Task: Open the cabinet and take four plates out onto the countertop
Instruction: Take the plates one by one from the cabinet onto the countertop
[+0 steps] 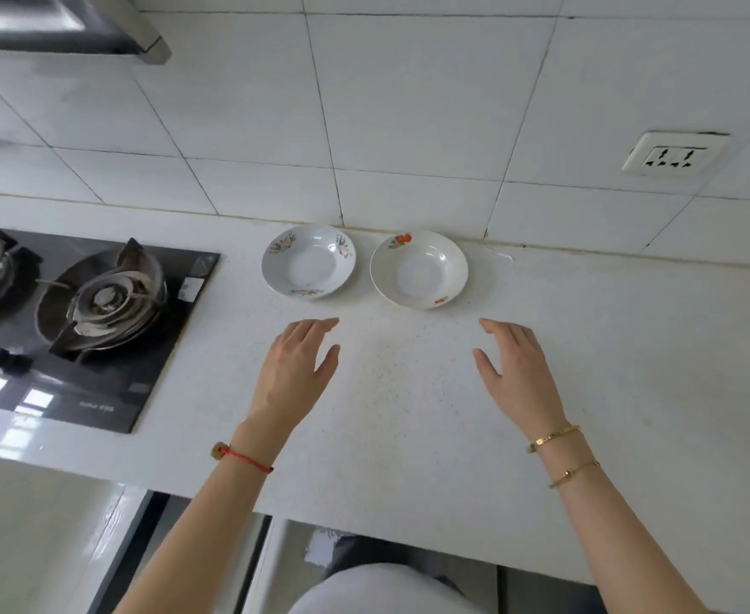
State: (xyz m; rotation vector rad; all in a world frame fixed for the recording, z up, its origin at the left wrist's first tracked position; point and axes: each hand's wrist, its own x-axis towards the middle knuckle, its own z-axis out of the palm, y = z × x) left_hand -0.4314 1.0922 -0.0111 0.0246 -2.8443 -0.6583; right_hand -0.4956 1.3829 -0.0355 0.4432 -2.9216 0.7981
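Observation:
Two white plates rest side by side on the white countertop (408,414) close to the tiled wall. The left plate (309,261) has floral prints on its rim; the right plate (418,269) has an orange fruit print. My left hand (295,370) hovers over the counter just in front of the left plate, fingers apart, holding nothing. My right hand (517,370) hovers in front of the right plate, also open and empty. Below the counter's front edge, part of the cabinet front (213,565) shows, with a dark gap beside a pale panel.
A black glass gas hob (98,330) with metal burners lies at the left of the counter. A range hood (54,28) hangs at the top left. A wall socket (674,155) sits on the tiles at the right.

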